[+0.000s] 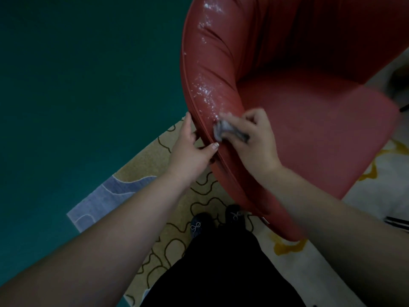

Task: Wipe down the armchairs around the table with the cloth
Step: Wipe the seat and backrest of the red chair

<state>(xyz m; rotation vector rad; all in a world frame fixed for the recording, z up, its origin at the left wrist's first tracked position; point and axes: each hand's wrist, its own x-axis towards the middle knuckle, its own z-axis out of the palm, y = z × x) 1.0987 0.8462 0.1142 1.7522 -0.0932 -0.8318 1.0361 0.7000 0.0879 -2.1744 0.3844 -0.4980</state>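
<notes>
Dim room, seen from above. Dark green floor (77, 74) across the whole left side. Patterned rug (155, 173) next, beige with dark looping lines, a pale lilac patch at its left corner, white and yellow further right beyond the chair. No brand, label or readable writing anywhere.

Left hand (191, 149) at the outer edge of the armrest, fingers curled round the piping, thumb laid on top, gripping the chair. Bare forearm running back to the lower left corner.

Red armchair (309, 120) filling the upper right, smooth leather-like cover, creased along the curved armrest and back. White flecks scattered over the armrest, thickest just above the hands and again near the top edge.

Grey cloth (223, 130) bunched up and pressed on the inner slope of the armrest, at the lower end of the flecked patch, beside the seat cushion. Right hand (254, 138) closed over the cloth, fingers curled round it, knuckles up, slightly blurred. Bare forearm leading off to the lower right.

Below the hands, black clothing (221, 273) and two dark shoes (199, 224) with small bow trims, standing on the rug close against the chair's front corner.

Far right edge: something dark on the pale floor, too dim to tell.
</notes>
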